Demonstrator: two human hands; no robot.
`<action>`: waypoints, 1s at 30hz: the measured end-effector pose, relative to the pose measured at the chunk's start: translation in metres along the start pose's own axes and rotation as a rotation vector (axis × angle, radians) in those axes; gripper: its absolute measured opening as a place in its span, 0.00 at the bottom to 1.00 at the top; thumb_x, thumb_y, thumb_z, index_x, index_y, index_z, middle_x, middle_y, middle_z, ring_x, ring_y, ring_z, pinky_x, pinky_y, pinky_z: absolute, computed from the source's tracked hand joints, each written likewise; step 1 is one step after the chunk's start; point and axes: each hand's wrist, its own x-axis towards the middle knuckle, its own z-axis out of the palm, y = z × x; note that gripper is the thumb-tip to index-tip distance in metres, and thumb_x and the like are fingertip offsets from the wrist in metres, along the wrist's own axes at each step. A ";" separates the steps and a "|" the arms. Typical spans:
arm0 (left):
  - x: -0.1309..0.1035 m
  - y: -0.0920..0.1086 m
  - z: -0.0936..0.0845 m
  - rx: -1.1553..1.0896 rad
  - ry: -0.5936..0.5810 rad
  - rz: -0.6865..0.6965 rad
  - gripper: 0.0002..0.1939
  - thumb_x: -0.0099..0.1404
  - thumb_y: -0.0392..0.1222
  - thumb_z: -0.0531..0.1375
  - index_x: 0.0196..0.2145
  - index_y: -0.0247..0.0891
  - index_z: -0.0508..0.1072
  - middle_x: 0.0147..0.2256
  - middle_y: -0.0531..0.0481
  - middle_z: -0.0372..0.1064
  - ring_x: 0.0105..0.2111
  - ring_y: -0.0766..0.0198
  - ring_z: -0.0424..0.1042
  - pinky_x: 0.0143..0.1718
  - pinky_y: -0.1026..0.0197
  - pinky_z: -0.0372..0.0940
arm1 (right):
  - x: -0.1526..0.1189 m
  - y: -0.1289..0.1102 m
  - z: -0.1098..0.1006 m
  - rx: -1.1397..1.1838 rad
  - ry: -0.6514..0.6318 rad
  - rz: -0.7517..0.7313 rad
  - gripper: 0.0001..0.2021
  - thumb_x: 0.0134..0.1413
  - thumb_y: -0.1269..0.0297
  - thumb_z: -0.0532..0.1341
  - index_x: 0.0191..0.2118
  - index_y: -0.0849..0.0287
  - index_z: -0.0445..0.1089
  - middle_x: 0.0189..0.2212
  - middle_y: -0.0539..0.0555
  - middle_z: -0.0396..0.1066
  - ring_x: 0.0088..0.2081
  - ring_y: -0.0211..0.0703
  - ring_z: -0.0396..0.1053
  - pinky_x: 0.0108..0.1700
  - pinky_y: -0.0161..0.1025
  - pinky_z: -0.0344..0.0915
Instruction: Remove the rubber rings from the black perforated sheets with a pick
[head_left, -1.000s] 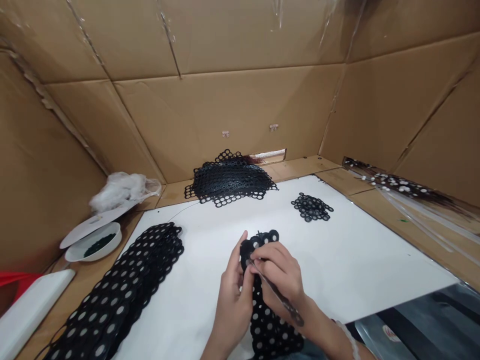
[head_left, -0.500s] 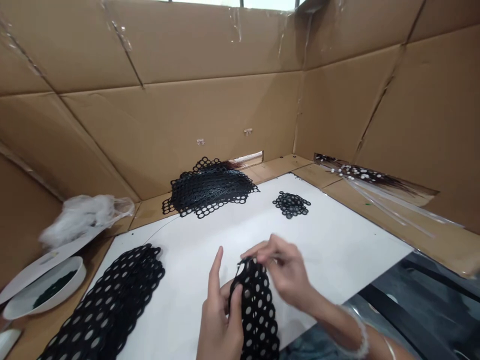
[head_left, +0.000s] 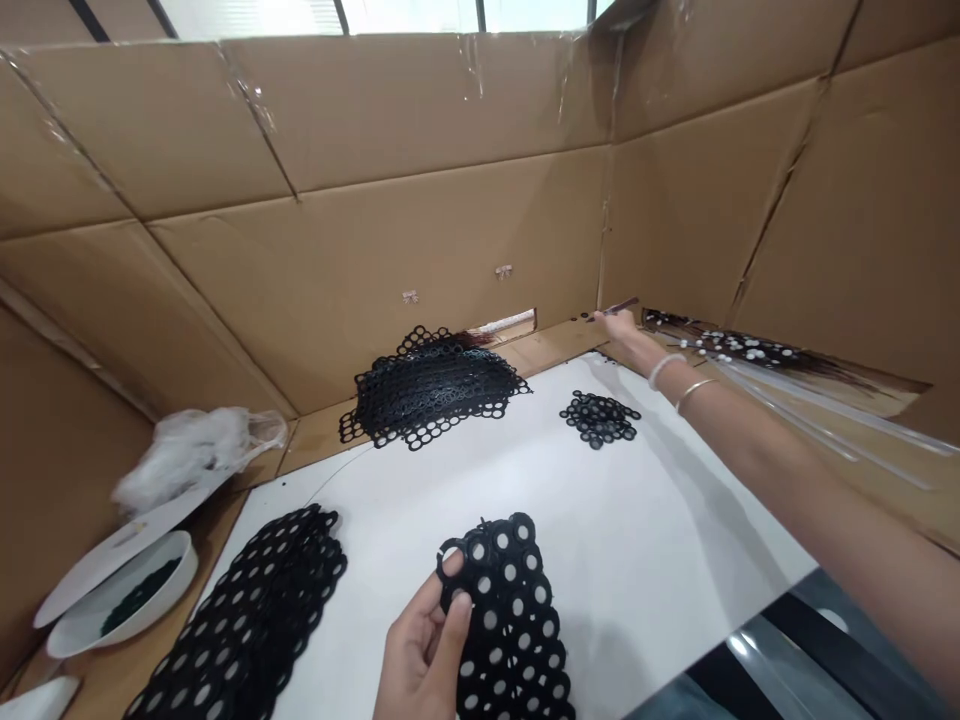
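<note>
My left hand (head_left: 427, 640) pinches the upper left edge of a black strip of joined rings (head_left: 517, 610) at the bottom centre. My right hand (head_left: 616, 322) reaches to the far corner of the table, its fingers closed on a thin dark tool (head_left: 625, 305). Small loose black rings (head_left: 580, 317) lie just left of those fingertips. Nearer to me is a small pile of black rings (head_left: 600, 418) on the white sheet (head_left: 667, 560). A bigger stack of black ring mesh (head_left: 439, 385) lies at the back.
A long black ring mesh (head_left: 247, 610) covers the left of the sheet. Beyond it are a white bowl (head_left: 150, 590) with dark green contents and a clear plastic bag (head_left: 195, 455). Cardboard walls (head_left: 420, 230) enclose the table. Clear strips (head_left: 817, 400) lie at the right.
My right hand has let go of the ring strip and moved to the far corner, where it holds the thin dark tool. My left hand keeps its hold; its raised index finger has come down.
</note>
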 end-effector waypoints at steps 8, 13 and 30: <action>0.002 0.001 0.012 -0.145 -0.100 -0.025 0.28 0.51 0.50 0.69 0.49 0.36 0.75 0.45 0.42 0.77 0.50 0.48 0.71 0.55 0.51 0.61 | -0.081 -0.035 -0.041 0.121 -0.638 0.081 0.14 0.60 0.60 0.57 0.27 0.63 0.68 0.24 0.46 0.68 0.26 0.32 0.69 0.28 0.31 0.67; 0.007 0.000 0.016 -0.229 -0.049 0.019 0.23 0.55 0.47 0.67 0.48 0.38 0.76 0.45 0.45 0.77 0.52 0.54 0.69 0.56 0.55 0.60 | -0.188 -0.111 -0.055 0.310 -0.698 0.006 0.02 0.55 0.67 0.63 0.32 0.56 0.69 0.29 0.49 0.73 0.32 0.37 0.73 0.33 0.35 0.73; -0.001 0.007 0.016 -0.265 -0.104 0.070 0.16 0.52 0.41 0.69 0.39 0.36 0.76 0.34 0.48 0.78 0.41 0.56 0.76 0.44 0.60 0.68 | -0.253 -0.146 -0.039 0.263 -0.475 -0.361 0.09 0.51 0.81 0.60 0.35 0.60 0.68 0.33 0.58 0.76 0.35 0.42 0.76 0.36 0.36 0.75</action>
